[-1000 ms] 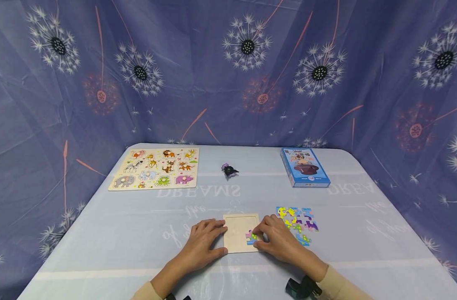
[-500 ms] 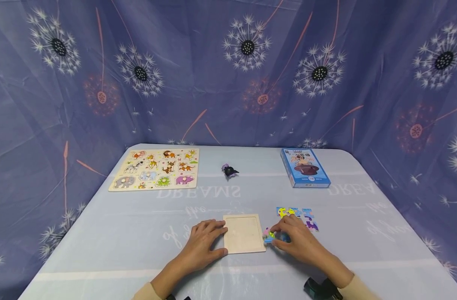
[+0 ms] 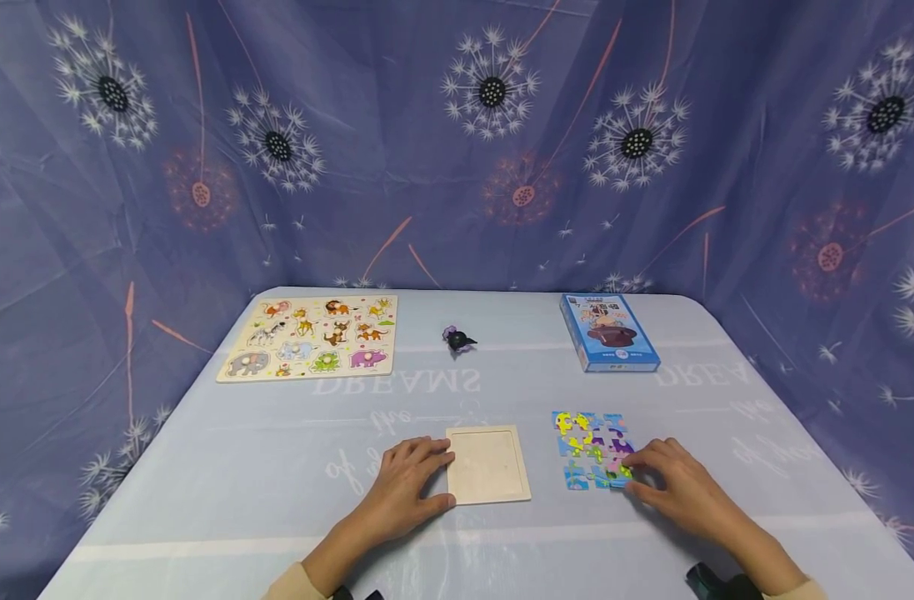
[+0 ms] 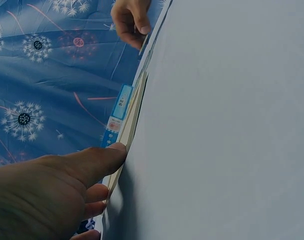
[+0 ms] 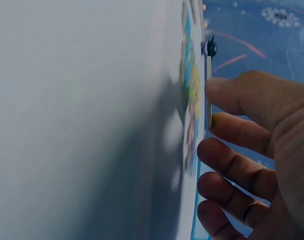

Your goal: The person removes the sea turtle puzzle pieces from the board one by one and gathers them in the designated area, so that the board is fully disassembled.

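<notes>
In the head view, my left hand (image 3: 406,483) rests at the left edge of a square wooden puzzle tray (image 3: 489,465), thumb and fingertips touching its rim. The tray lies flat, its recess bare. My right hand (image 3: 677,485) pinches a jigsaw piece (image 3: 619,469) between thumb and index finger at the lower right of a group of colourful jigsaw pieces (image 3: 576,422). The right wrist view shows the held piece (image 5: 209,100) edge-on, raised off the table, with the other fingers spread below it. In the left wrist view, the thumb (image 4: 109,160) lies on the tray's edge.
Back left lies an animal peg puzzle board (image 3: 310,340). A small black and purple object (image 3: 457,340) sits at the back middle, and a blue box (image 3: 611,333) at the back right. Behind the table (image 3: 239,467) hangs a dandelion-patterned curtain (image 3: 397,150).
My right hand has carried the jigsaw piece rightward, out of the tray's lower right corner and over to the group of pieces. My left hand has stayed at the tray.
</notes>
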Motion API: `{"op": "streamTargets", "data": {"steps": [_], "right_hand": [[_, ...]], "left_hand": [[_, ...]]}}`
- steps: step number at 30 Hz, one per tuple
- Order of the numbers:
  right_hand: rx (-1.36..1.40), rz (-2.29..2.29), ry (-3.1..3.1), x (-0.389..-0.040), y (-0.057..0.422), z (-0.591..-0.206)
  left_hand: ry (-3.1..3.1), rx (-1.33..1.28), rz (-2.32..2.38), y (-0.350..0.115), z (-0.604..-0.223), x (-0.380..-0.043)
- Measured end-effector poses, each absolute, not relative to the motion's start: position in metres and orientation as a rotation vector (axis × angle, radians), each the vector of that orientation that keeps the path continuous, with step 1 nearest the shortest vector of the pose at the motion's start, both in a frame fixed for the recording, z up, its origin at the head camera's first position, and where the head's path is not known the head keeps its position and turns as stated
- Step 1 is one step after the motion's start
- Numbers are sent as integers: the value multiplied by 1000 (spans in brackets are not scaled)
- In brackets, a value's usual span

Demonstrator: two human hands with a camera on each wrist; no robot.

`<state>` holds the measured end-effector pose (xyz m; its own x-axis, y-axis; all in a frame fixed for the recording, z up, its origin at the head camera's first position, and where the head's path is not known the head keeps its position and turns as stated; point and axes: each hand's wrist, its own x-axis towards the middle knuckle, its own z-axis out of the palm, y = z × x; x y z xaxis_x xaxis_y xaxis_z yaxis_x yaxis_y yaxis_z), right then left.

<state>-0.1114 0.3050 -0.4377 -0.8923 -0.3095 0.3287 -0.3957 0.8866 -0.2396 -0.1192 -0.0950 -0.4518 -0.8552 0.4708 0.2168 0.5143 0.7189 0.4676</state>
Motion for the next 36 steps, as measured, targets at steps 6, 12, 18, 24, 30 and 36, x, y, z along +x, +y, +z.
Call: {"op": "streamTargets", "data": {"steps": [6, 12, 18, 24, 30, 36], "right_hand": [[458, 428, -2848, -110, 319, -441], [418, 470, -2894, -110, 326, -442], [451, 498, -2846, -111, 328, -444], [474, 491, -2814, -113, 328, -447], [443, 468, -2874, -113, 329, -447], [425, 451, -2889, -112, 329, -446]], "left_hand": [[-2832, -817, -803, -96, -452, -119], [-2828, -824, -804, -95, -452, -119], [-2835, -824, -813, -95, -451, -119], [-2848, -819, -793, -94, -451, -120], [-2850, -823, -789, -93, -452, -120], [-2845, -831, -798, -93, -452, -120]]}}
